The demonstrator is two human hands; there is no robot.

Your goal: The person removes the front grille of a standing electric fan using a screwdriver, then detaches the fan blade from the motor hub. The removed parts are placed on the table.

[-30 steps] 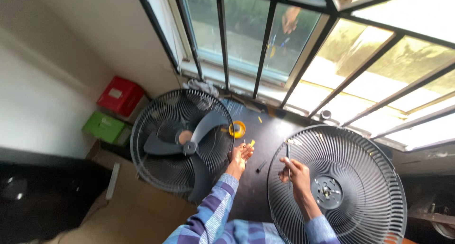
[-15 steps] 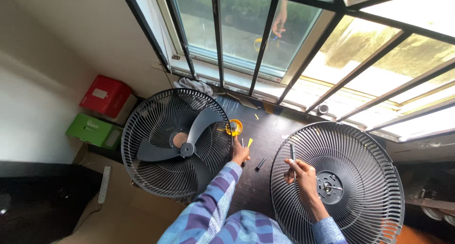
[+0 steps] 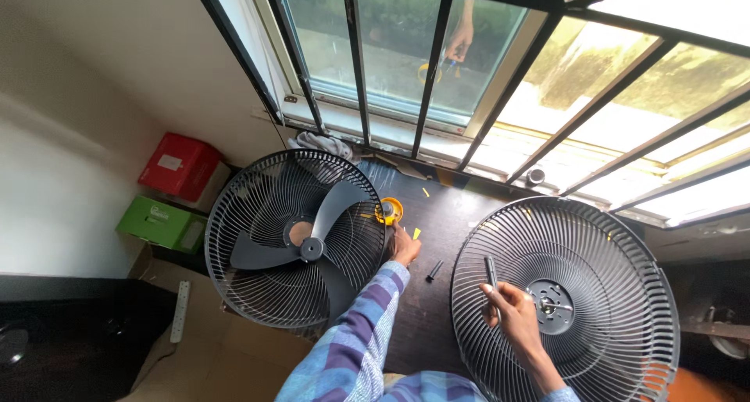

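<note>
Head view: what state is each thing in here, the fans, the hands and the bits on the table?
Fan with blades: front grille off, three blades exposed, lying flat.
Loose fan grille: detached, lying flat on the dark table.
Left hand: down on the table by the fan's rim; cannot tell whether it holds anything.
Right hand: closed on a screwdriver, above the grille.
Yellow ring: lying on the table.
Black screw: loose on the table.

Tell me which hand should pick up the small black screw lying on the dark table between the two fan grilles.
Left, probably. The left hand rests on the table beside the black screw, and looks free; the right hand grips a screwdriver.
</note>
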